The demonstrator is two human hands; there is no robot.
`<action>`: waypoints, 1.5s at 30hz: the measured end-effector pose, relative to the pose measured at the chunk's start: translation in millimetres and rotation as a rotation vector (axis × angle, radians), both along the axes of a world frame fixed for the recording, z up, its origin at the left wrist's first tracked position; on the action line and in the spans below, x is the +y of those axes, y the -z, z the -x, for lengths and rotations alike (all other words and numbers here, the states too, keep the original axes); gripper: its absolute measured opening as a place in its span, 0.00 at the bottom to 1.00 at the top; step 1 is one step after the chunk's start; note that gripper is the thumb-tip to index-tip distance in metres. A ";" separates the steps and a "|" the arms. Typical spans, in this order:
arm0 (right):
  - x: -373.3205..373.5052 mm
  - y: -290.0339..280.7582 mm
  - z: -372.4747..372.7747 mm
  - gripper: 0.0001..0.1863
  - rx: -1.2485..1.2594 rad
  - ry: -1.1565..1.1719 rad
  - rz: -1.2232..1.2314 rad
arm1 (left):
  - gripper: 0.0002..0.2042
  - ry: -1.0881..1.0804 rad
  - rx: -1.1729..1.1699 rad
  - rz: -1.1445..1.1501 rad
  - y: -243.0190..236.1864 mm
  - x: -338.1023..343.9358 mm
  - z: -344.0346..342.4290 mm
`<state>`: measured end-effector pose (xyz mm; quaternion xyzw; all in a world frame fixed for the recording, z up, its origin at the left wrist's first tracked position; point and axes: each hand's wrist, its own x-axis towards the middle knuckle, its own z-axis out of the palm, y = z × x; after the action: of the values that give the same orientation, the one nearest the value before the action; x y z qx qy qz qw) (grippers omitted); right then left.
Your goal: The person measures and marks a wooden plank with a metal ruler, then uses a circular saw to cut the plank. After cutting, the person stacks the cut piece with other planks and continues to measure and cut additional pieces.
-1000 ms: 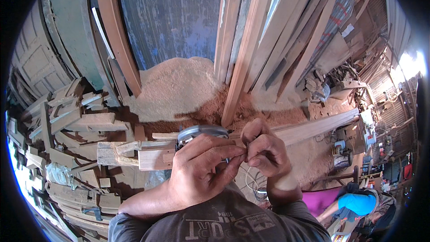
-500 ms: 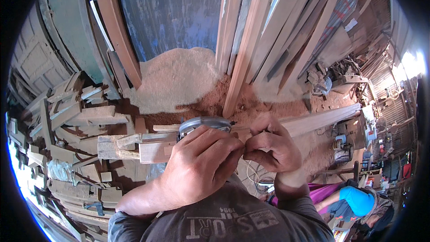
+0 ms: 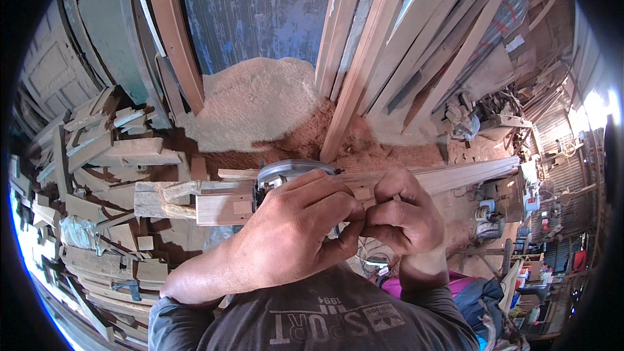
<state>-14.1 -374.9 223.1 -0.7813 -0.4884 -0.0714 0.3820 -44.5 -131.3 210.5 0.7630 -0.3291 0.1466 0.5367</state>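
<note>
Curling left hand (image 3: 299,227) and right hand (image 3: 407,218) tip-to-tip, lower centre; cannot tell whether gripping. Probably fine handwork; next, hold steady.

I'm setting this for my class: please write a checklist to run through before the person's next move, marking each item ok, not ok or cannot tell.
1. Both hands visible: ok; left hand and right hand meet above the shirt front.
2. Hands gloved: not ok; both are bare.
3. Item between the fingertips identified: cannot tell; too small or hidden.
4. Grey curved tool switched off: cannot tell from a still view.
5. Left hand off the tool: cannot tell; it overlaps the tool in view.
6. Ground free of loose waste: not ok; there is a sawdust heap and piled wood offcuts.
</note>
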 end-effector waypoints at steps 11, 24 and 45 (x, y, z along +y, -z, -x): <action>0.5 7.2 -4.3 0.13 0.034 0.044 -0.140 | 0.13 -0.025 -0.060 0.046 5.2 1.0 2.0; 15.1 34.1 -4.9 0.13 0.511 -0.195 -0.528 | 0.11 0.059 0.122 0.363 18.9 -10.9 8.4; 14.7 8.1 -1.7 0.13 0.251 -0.029 -0.233 | 0.18 -0.183 -0.321 0.087 23.4 -0.4 10.1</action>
<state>-12.5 -360.2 215.0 -0.7273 -0.4366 -0.0240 0.5290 -54.6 -131.7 187.1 0.7327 -0.3333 0.3285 0.4942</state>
